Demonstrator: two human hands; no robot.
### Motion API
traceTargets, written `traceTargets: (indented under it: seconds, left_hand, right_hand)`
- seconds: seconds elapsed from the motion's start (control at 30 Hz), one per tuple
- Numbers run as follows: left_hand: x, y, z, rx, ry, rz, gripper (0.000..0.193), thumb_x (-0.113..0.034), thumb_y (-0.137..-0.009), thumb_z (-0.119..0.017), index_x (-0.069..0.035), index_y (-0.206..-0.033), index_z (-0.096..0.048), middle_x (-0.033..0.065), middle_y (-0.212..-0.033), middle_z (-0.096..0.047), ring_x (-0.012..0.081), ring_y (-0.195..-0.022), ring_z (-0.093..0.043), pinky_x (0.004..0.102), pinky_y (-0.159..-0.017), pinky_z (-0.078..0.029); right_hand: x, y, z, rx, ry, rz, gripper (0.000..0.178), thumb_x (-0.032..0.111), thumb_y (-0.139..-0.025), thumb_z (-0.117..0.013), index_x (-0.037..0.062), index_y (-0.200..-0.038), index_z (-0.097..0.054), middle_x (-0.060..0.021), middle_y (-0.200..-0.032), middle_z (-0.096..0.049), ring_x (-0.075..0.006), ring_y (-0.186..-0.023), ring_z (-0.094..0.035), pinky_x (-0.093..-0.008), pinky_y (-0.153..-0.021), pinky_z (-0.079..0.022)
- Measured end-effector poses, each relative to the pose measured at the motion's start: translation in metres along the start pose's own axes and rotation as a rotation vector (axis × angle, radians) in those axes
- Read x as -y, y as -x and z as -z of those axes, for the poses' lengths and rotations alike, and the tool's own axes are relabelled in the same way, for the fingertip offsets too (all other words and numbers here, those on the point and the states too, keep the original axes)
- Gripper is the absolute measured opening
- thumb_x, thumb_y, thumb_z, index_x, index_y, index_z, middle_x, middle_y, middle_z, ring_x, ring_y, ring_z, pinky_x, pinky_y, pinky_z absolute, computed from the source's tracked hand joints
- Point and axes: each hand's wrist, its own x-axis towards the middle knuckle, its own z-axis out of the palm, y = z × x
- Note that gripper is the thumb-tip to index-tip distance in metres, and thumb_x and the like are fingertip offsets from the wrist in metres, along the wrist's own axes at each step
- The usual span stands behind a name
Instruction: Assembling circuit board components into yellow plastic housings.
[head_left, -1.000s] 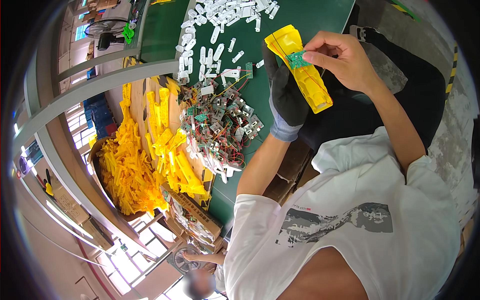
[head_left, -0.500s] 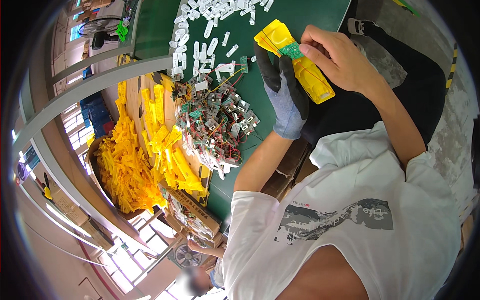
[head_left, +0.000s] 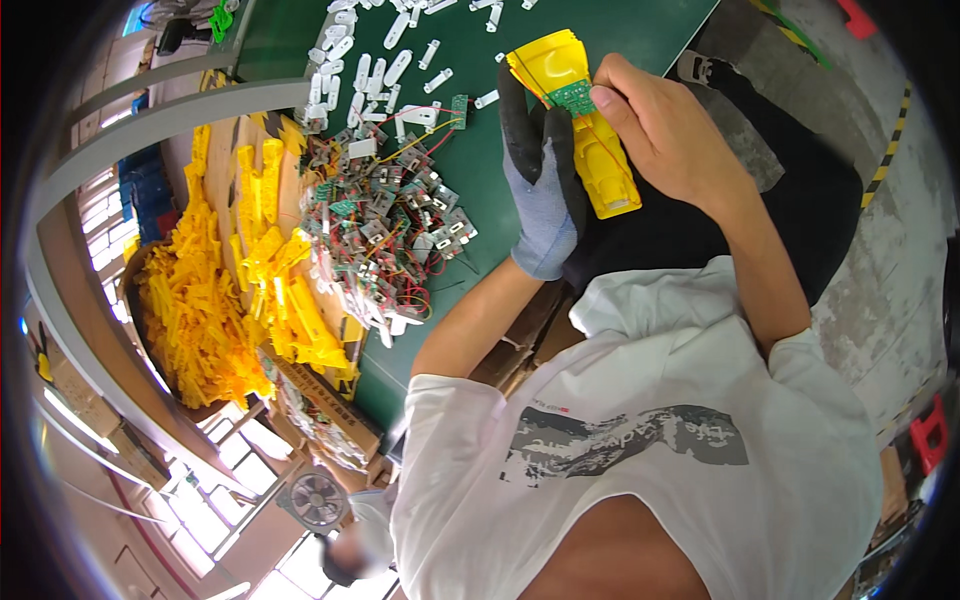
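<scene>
My left hand (head_left: 545, 195), in a grey-blue glove with dark fingers, is closed around the left side of a long yellow plastic housing (head_left: 603, 178), its hollow inside facing up. Across the middle of this housing lies a small green circuit board (head_left: 572, 98). A thin reddish wire runs along the inside, above and below the board. My bare right hand (head_left: 675, 135) is bent over the right edge, thumb at the board and the other fingers curled out of sight beneath or behind it. Both hands are above the near edge of the green table (head_left: 480, 190).
Left of my hands is a tangled heap of wired circuit boards (head_left: 385, 215). Small white plastic parts (head_left: 398, 68) lie scattered beyond. Yellow housings (head_left: 290, 300) are stacked farther left, beside a full round bin (head_left: 135, 300). A grey metal frame (head_left: 180, 110) crosses there. Another person (head_left: 365, 540) is behind.
The whole view has shifted, so the table heaps appear farther left. The housing has turned slightly more upright in the picture. Both hands keep their hold, with the board still across its middle.
</scene>
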Motion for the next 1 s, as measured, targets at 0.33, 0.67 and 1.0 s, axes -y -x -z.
traceTargets:
  seconds: [0.33, 0.67, 1.0]
  left_hand:
    - [0.001, 0.002, -0.007, -0.105, 0.328, 0.118, 0.055, 0.001, -0.094, -0.047, -0.002, -0.145, -0.026, 0.0123, -0.130, -0.049, 0.0152, -0.115, -0.050, 0.0281, -0.095, -0.043]
    - [0.010, 0.015, 0.003, -0.143, 0.438, -0.001, 0.057, 0.007, -0.087, -0.054, 0.001, -0.140, -0.033, 0.0140, -0.133, -0.049, 0.0209, -0.119, -0.051, 0.0328, -0.103, -0.039]
    - [-0.003, 0.004, -0.011, -0.308, 0.619, -0.014, 0.054, 0.002, -0.090, -0.054, -0.002, -0.139, -0.033, 0.0130, -0.124, -0.053, 0.0170, -0.109, -0.056, 0.0307, -0.093, -0.046]
  right_hand:
    - [0.003, 0.002, -0.010, -0.081, -0.055, -0.074, 0.020, 0.023, -0.098, -0.047, 0.0028, -0.094, -0.049, -0.0188, -0.078, -0.057, -0.0393, -0.071, -0.058, -0.0431, -0.062, -0.045]
    - [0.002, 0.007, -0.019, -0.058, -0.066, 0.012, 0.016, 0.015, -0.098, -0.044, 0.0002, -0.091, -0.047, -0.0166, -0.081, -0.048, -0.0303, -0.073, -0.050, -0.0365, -0.069, -0.042]
    - [0.012, 0.025, 0.002, 0.008, -0.121, 0.046, 0.048, 0.015, -0.077, -0.073, 0.0000, -0.117, -0.050, -0.0144, -0.109, -0.055, -0.0277, -0.099, -0.055, -0.0352, -0.087, -0.044]
